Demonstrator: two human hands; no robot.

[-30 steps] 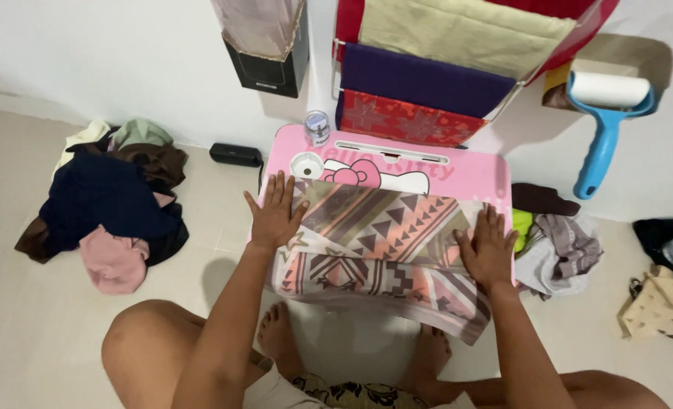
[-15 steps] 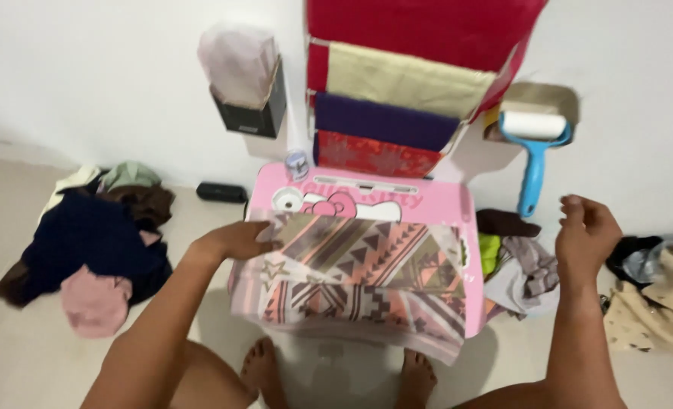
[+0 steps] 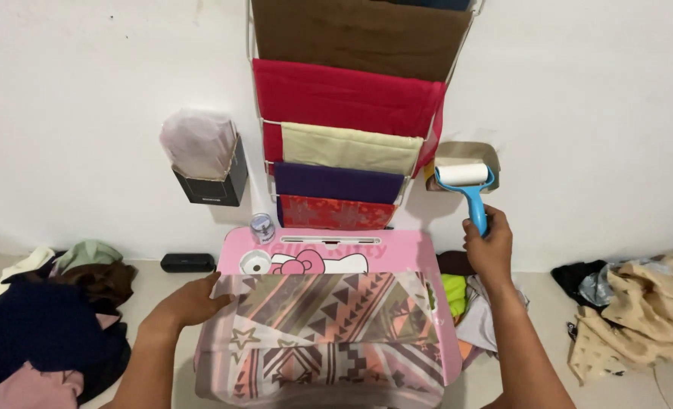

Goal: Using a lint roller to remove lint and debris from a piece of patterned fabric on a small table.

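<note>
Right now the right hand is clenched round the blue handle of the lint roller, which hangs on the wall beside the fabric rack. Left hand lies flat, fingers spread, grasping nothing, pinning the patterned cloth at its left edge on the pink desk. Roller looks light and rigid, sticky drum up top, so the handle is the place to hold. Cloth is thin, soft, likely to slide and bunch unless pinned

Clothes pile, hanging fabrics
</note>
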